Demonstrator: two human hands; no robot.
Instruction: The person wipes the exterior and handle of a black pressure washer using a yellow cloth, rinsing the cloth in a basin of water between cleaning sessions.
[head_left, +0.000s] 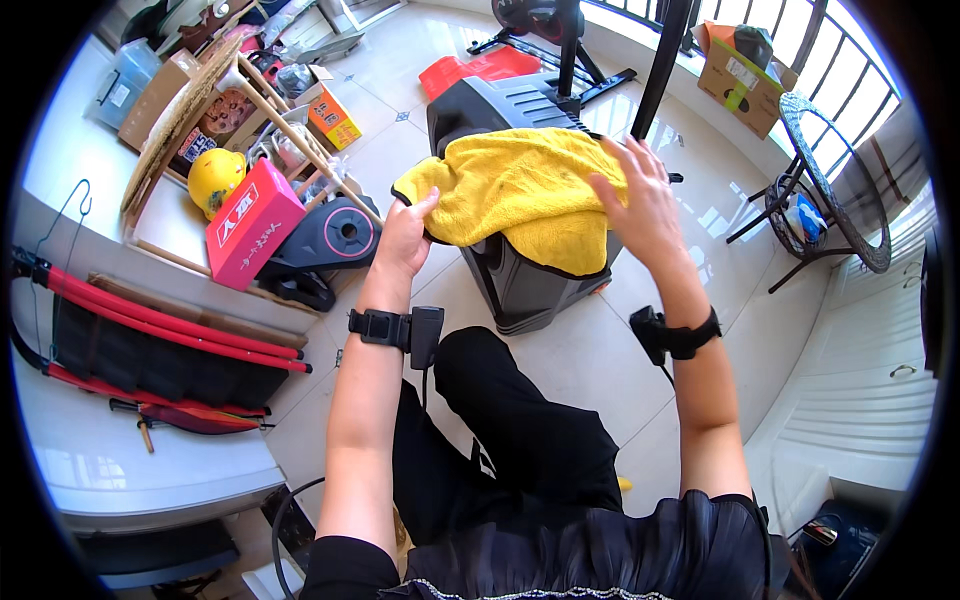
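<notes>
A yellow plush cloth with black edging lies draped over the dark grey plastic housing of what looks like an exercise machine. My left hand grips the cloth's left corner between thumb and fingers. At the cloth's right end is my right hand, its fingers spread and its thumb over the yellow fabric; whether the palm presses on it cannot be told. One flap of cloth hangs down the housing's near side. Both my wrists carry black strapped devices.
To the left, a pink box and a yellow hard hat are by an overturned wooden-legged table. A black post rises behind the housing. A round wicker-rimmed chair and a cardboard box are at right.
</notes>
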